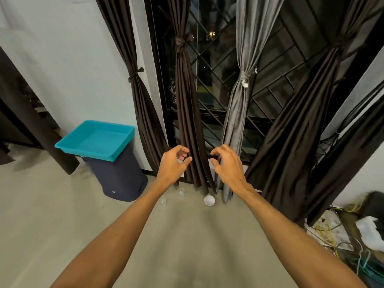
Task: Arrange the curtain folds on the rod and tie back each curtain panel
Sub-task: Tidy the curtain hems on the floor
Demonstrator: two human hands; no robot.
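The brown curtain [188, 121] hangs in front of the window grille [218, 65], second panel from the left. It is bunched into narrow folds and bound high up by a tie [181, 43] of the same cloth. Its long axis runs nearly straight up and down, and its hem meets the floor [104, 225] at the foot of the window.

The left hand [174, 163] is at the panel's left edge, low down and well under the tie. Its fingers [182, 155] are curled and the thumb lies against the outer fold. The right hand [226, 165] is at the panel's right edge at the same height, in the gap before the grey curtain [236, 113], and its fingers [216, 152] are curled too. I cannot tell whether either hand grasps a fold or only touches it.

The grey curtain is tied at mid-height and leans to the left towards its hem. Two more tied brown panels hang at the far left [143, 104] and at the right [301, 121].

A white bowl [209, 200] sits on the floor just in front of the hem, with two small glasses [181, 191] to its left. A teal tray [95, 140] rests on a dark bin [118, 179] by the wall.
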